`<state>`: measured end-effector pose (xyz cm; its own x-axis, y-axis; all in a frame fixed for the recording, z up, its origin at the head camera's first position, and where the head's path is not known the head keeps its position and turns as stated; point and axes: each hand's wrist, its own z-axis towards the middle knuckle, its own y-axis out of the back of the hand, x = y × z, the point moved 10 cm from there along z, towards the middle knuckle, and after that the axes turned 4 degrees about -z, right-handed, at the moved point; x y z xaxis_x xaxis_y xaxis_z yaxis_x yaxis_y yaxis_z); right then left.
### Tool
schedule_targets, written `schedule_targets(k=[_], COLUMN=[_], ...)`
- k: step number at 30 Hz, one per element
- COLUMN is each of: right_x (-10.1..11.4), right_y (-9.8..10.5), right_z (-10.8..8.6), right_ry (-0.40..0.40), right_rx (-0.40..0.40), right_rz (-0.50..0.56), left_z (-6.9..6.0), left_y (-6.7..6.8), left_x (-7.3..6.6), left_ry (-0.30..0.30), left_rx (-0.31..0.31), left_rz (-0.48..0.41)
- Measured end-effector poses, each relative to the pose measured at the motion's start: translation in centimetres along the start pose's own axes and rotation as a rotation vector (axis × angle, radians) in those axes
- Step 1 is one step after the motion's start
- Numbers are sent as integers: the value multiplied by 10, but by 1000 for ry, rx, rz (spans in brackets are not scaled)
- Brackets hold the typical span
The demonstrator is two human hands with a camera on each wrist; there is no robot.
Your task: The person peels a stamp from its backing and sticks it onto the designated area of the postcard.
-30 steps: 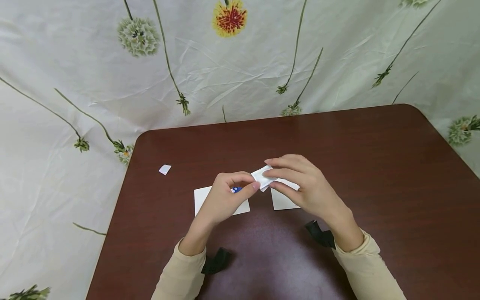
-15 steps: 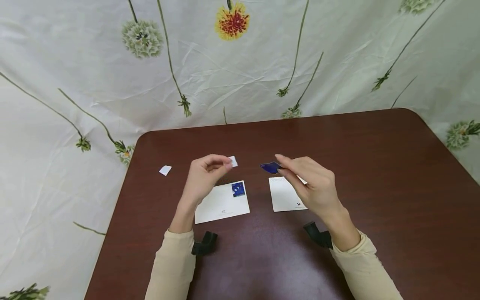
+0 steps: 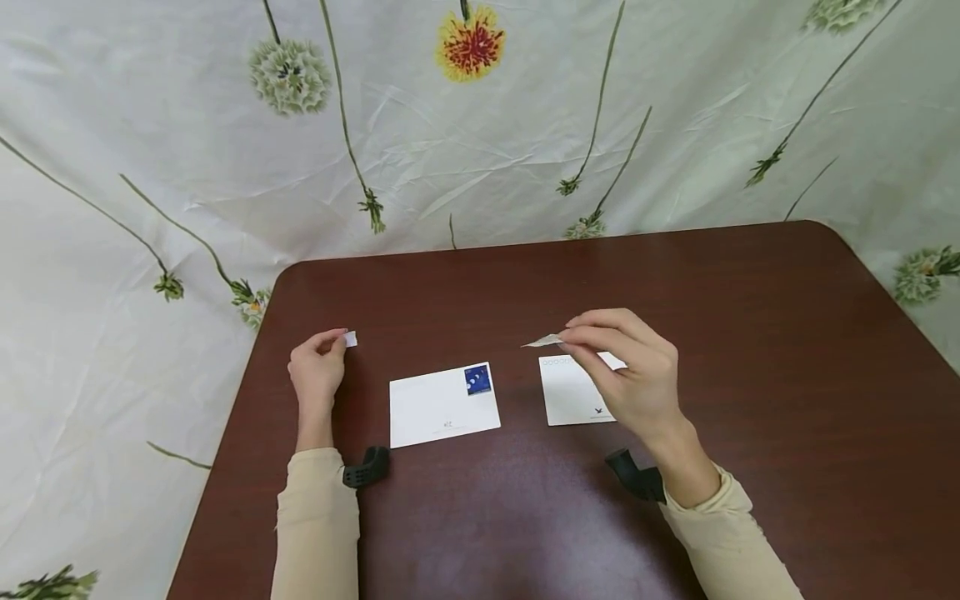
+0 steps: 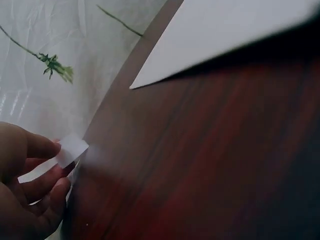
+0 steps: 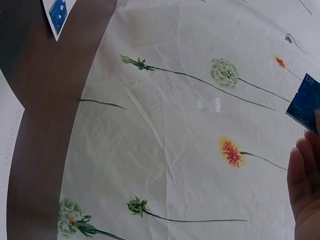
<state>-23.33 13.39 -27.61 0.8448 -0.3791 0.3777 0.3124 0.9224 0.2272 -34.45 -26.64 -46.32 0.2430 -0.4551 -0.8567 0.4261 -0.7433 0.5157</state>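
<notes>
My left hand (image 3: 318,367) pinches a small white paper piece (image 3: 350,338) low over the table's left side; the left wrist view shows this paper (image 4: 72,150) between thumb and finger. Raised above the right envelope (image 3: 573,392), my right hand (image 3: 626,358) pinches a postage stamp (image 3: 542,341) by one edge. From the head its pale side shows, while the right wrist view shows the stamp's blue face (image 5: 304,102) with a toothed edge. Between the hands lies the left envelope (image 3: 427,408), with a blue stamp (image 3: 477,379) in its upper right corner.
Both envelopes lie flat on a dark reddish-brown table (image 3: 510,500). Behind and left of it hangs a white cloth (image 3: 187,125) printed with flowers. A black wrist mount (image 3: 366,467) sits beside the left cuff, another black mount (image 3: 636,477) beside the right.
The hands were together on a white piece, then parted, the right with the blue stamp. My left hand has carried the paper piece left, where a loose white scrap lay, now hidden.
</notes>
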Motion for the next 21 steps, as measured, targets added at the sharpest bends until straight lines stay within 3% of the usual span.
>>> schedule_targets(k=[6,10,13,15,18,21], right_x=[-3,-9,-17,-22,-28,-31], right_y=[7,17,26,32,39,44], right_z=[-1,-2,-2,-3,-3,-4], right_ry=[-29,-100,-181,-230,-281,-317], right_rx=[-69,-137,-190,-221,-262,-283], right_rz=[6,17,58,93,118,110], left_z=[2,-3,-13,-26,-55,-95], left_y=[8,15,15,11,0,-17], left_x=[-5,-25,-56,-82,-125,-165], left_ry=[-54,-109,-210,-296,-442,-626], left_rx=[-33,-74,-70,-31,53,135], left_rz=[123,81,5,-55,-151,-207])
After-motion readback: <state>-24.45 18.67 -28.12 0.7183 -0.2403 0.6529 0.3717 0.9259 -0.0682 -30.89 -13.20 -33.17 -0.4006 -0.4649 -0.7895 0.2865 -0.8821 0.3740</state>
